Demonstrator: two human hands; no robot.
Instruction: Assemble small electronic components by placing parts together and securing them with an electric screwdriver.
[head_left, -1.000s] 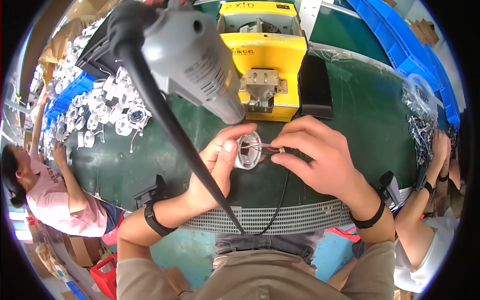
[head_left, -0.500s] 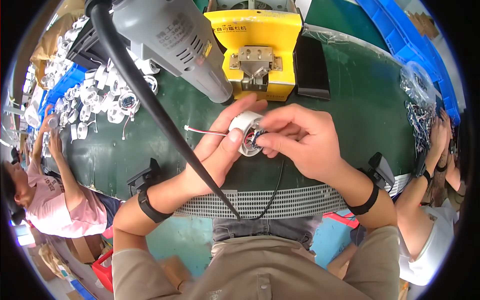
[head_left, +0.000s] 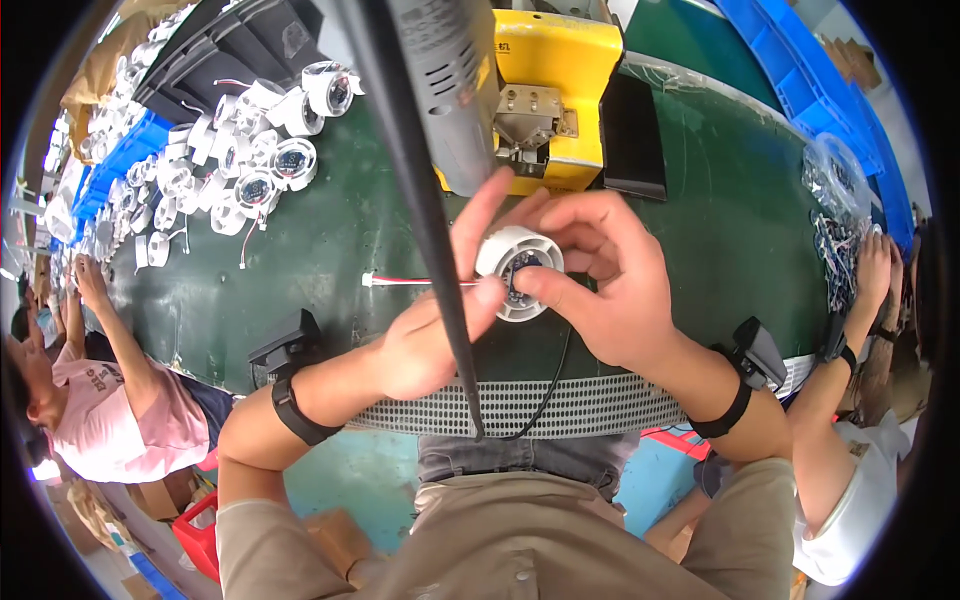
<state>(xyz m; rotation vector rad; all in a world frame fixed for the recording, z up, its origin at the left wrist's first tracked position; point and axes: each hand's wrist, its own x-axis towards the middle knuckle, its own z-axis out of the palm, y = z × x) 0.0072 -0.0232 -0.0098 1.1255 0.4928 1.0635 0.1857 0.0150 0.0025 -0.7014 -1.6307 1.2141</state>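
A white round plastic housing [head_left: 495, 254] is held between my hands above the table, its open side turned up. Inside it lies a small dark blue circuit board [head_left: 516, 270]. My left hand [head_left: 425, 335] grips the housing from the left, thumb at the near rim and fingers behind. My right hand [head_left: 625, 285] closes on the right side, its thumb tip pressing on the board and its fingers curled behind the rim. Red and white wires [head_left: 420, 282] run out leftward under my left hand to a white connector [head_left: 368, 280].
A grey power tool [head_left: 455, 110] hangs ahead, with a black cable [head_left: 405, 170] crossing the view. Behind stands a yellow machine [head_left: 560, 60]. Many white housings [head_left: 255, 190] lie at left beside a black crate [head_left: 240, 55]. Co-workers' hands [head_left: 875, 270] are at both sides; wires [head_left: 840, 250] lie right.
The board, pinched at the housing's opening before, now lies inside under my right thumb. The housing has turned face up. The view has shifted left, so the tool and machine appear farther right.
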